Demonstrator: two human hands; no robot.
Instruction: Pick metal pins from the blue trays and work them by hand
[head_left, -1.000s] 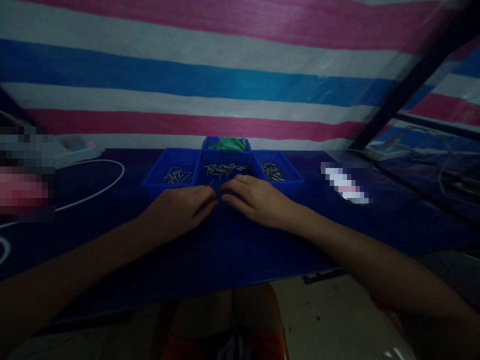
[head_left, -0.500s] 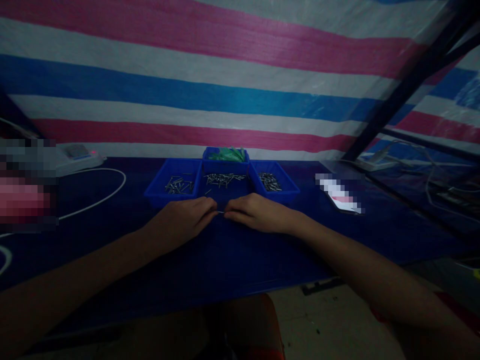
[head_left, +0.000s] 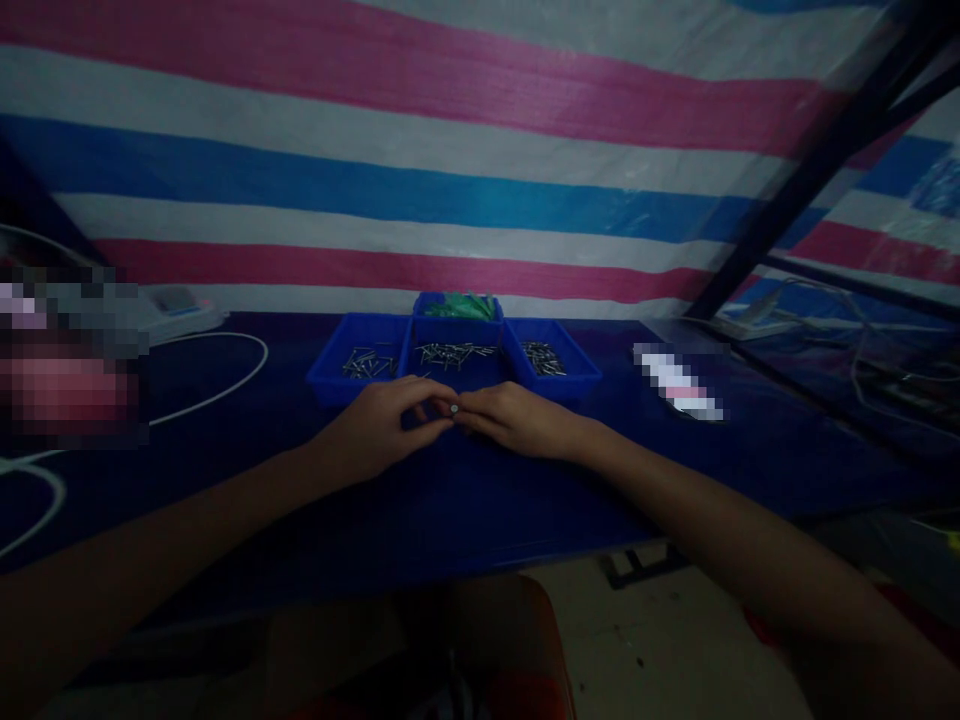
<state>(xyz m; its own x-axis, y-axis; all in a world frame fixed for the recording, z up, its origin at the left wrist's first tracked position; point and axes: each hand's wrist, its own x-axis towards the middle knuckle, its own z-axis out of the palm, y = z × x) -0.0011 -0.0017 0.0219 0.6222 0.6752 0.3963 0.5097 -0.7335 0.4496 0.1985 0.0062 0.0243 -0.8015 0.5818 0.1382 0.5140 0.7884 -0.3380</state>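
In front of the blue trays, my right hand is closed in a pinch. At its fingertips shows the round end of a small metal pin, which may be a screw or a rivet. My left hand is right beside it, thumb and index finger parted around the pin's end; whether a fingertip touches it I cannot tell. Similar thin metal pins lie in the left blue tray, in the right blue tray and in a loose pile between the two.
Behind the pile, a blue bin holds green material. A blurred-out phone-like object lies to the right. On the left are a white scale-like device, a white cable and a pixelated area. A striped sheet hangs behind the blue table.
My left thumb and index finger have spread from a pinch, and my hands are closer together. The pin now shows its round end instead of its side. The view has shifted slightly.
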